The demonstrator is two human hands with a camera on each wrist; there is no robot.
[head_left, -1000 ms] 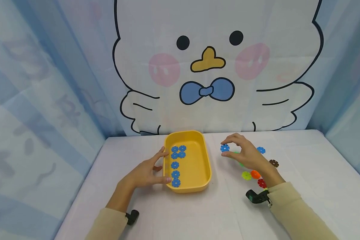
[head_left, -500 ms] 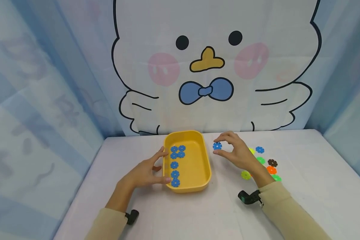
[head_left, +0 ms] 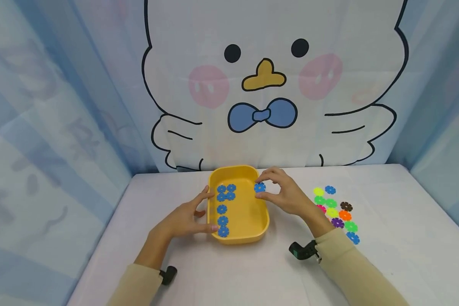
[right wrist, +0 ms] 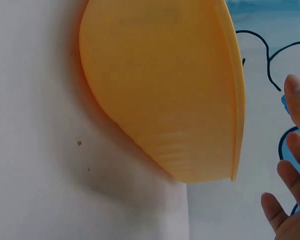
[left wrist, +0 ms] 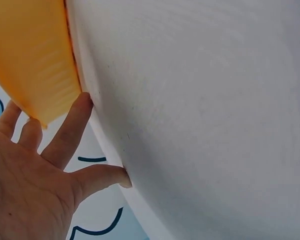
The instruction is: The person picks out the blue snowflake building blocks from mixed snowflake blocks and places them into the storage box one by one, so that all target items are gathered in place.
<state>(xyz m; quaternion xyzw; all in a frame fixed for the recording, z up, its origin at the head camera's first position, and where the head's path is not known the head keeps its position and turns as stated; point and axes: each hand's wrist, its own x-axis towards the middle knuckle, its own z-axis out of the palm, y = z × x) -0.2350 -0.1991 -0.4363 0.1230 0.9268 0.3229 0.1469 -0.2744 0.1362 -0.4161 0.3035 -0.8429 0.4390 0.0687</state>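
A yellow tray [head_left: 248, 219] stands on the table in the head view, with several blue snowflake discs [head_left: 222, 209] lying along its left side. My left hand [head_left: 180, 219] touches the tray's left edge with spread, fairly straight fingers; the left wrist view has its fingertips [left wrist: 84, 100] near the outer wall. Between thumb and fingertips of my right hand [head_left: 288, 197] is a blue snowflake disc [head_left: 259, 187], pinched over the tray's upper right rim. In the right wrist view only a sliver of that blue disc [right wrist: 284, 103] shows beside the hand.
To the right of the tray lies a loose group of snowflake discs in mixed colours, among them a brown disc [head_left: 346, 206], an orange disc [head_left: 345, 216] and a purple disc [head_left: 337, 222]. My right forearm partly covers them. A printed curtain [head_left: 264, 144] hangs behind the table.
My right hand has moved left with the blue snowflake disc, from beside the mixed discs to the tray's right rim. More of the mixed discs show now. My left hand stays at the tray.
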